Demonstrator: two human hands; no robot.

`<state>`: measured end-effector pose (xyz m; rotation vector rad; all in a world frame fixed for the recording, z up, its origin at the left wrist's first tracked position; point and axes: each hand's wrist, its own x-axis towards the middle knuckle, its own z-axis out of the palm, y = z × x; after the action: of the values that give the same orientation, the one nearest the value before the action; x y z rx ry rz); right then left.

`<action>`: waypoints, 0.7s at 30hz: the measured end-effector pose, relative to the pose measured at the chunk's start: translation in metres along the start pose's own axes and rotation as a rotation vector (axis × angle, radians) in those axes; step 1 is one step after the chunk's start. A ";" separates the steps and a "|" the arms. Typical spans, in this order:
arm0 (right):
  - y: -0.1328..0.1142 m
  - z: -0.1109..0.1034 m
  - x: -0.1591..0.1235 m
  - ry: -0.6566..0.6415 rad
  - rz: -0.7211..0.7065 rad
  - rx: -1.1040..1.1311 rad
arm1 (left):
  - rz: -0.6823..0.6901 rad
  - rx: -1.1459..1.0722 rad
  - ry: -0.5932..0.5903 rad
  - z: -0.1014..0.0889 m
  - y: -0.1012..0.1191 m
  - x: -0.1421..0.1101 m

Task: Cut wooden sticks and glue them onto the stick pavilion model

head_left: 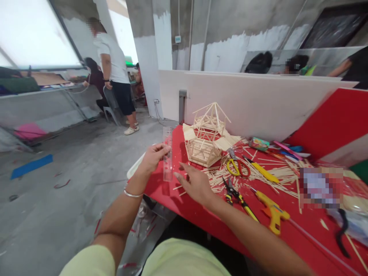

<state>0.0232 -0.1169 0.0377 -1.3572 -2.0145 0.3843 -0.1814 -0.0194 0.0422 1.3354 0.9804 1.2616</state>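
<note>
My left hand (152, 158) pinches a clear plastic ruler (167, 154) and holds it upright above the left end of the red table (195, 209). My right hand (195, 184) hovers just right of the ruler, fingers stretched out and apart, holding nothing. Behind both hands stands a small house model (205, 136) built of thin wooden sticks. Loose sticks (276, 176) lie scattered over the table to the right of it.
On the table lie yellow-handled scissors (237, 166), pliers (237, 195), a yellow glue gun (271, 211) and a yellow cutter (263, 170). A white partition (253, 103) backs the table. A person in a white shirt (113, 61) stands at the far left on the concrete floor.
</note>
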 end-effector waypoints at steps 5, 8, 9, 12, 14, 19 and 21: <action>-0.006 -0.006 0.001 0.206 0.162 0.438 | 0.051 -0.115 -0.127 0.048 0.024 -0.006; -0.001 -0.005 -0.005 0.259 0.176 0.621 | 0.093 -0.135 -0.180 0.070 0.027 -0.006; 0.001 -0.004 -0.007 0.263 0.185 0.665 | 0.103 -0.146 -0.194 0.075 0.027 -0.006; 0.010 -0.003 -0.011 0.285 0.220 0.713 | 0.116 -0.162 -0.203 0.087 0.027 0.002; 0.019 -0.003 -0.010 0.298 0.246 0.672 | 0.121 -0.170 -0.152 0.091 0.030 0.012; 0.041 -0.011 -0.006 0.325 0.254 0.540 | 0.167 -0.210 -0.076 0.098 0.042 0.034; 0.045 -0.020 -0.008 0.444 0.263 0.427 | 0.239 -0.188 -0.080 0.100 0.045 0.032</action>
<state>0.0700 -0.1076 0.0237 -1.2955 -1.3072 0.5405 -0.0816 -0.0085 0.0973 1.3725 0.6430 1.4295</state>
